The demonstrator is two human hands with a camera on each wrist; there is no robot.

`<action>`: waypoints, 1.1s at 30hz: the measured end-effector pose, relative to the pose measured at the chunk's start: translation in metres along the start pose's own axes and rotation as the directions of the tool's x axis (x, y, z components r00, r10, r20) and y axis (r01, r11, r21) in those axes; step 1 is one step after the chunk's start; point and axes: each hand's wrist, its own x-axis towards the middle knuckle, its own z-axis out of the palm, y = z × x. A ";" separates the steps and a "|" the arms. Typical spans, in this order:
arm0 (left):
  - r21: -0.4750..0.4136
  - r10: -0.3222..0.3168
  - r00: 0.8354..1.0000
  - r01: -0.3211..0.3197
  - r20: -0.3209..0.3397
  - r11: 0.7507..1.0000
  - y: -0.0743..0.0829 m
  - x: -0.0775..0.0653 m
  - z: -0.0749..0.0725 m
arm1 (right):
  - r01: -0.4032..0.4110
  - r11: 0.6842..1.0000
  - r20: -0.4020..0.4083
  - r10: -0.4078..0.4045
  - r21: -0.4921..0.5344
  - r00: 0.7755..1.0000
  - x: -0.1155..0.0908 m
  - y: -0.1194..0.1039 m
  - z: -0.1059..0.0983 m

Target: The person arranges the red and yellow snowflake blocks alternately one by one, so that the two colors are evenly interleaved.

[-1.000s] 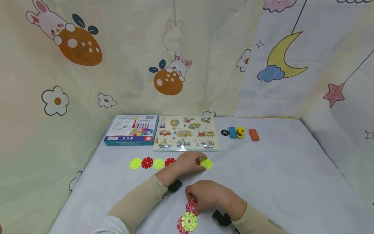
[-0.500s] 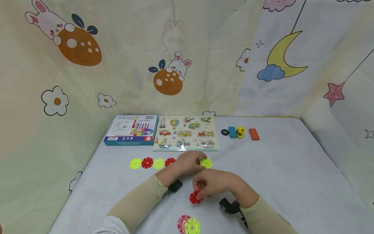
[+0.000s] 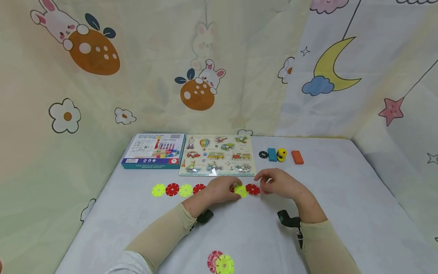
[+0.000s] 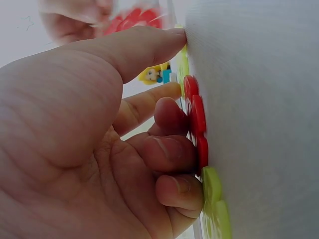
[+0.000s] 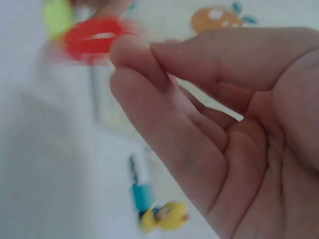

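Note:
In the head view, my left hand (image 3: 220,190) lies over a row of notched plastic snowflake discs. Its thumb and index finger hold the edges of a yellow-green snowflake disc (image 3: 242,191), while the other fingers touch a red snowflake disc (image 4: 196,112) in the left wrist view. My right hand (image 3: 282,184) pinches another red snowflake disc (image 3: 253,189) by its right side, just right of the yellow-green one. That disc is slightly tilted and blurred in both wrist views. Whether it touches its neighbour I cannot tell. Part of the row is hidden under the left hand.
Near the front edge lie a pink-red disc (image 3: 213,259) and an overlapping yellow-green disc (image 3: 225,264). Behind the row are a toy box (image 3: 154,151) and a picture puzzle board (image 3: 217,156). A blue block (image 3: 272,155), yellow duck (image 3: 281,154) and orange block (image 3: 297,157) stand back right.
My right hand has lifted a red disc off the small pile in front and carried it forward and right to the row's right end. The left hand has stayed in place.

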 end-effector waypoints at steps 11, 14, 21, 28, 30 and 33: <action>-0.006 -0.004 1.000 0.004 -0.002 1.000 0.001 -0.001 0.000 | -0.184 0.973 -0.108 0.169 -0.141 0.980 0.022 0.025 0.010; -0.014 -0.007 1.000 0.007 -0.002 1.000 0.001 -0.002 0.000 | -0.207 0.959 -0.137 0.182 -0.195 0.974 0.023 0.025 0.011; -0.017 -0.010 1.000 0.010 0.002 1.000 0.001 -0.003 0.000 | -0.181 0.953 -0.124 0.155 -0.242 0.980 0.025 0.027 0.017; -0.005 -0.004 1.000 0.004 0.005 1.000 0.000 -0.001 0.001 | -0.150 0.948 -0.102 0.125 -0.280 0.987 0.026 0.025 0.022; 0.007 0.005 1.000 -0.005 0.008 1.000 0.001 0.000 0.000 | -0.153 0.949 -0.105 0.128 -0.276 0.986 0.026 0.025 0.021; 0.038 0.015 1.000 -0.016 0.015 0.999 0.007 0.002 -0.003 | -0.146 0.955 -0.100 0.124 -0.258 0.987 0.026 0.026 0.020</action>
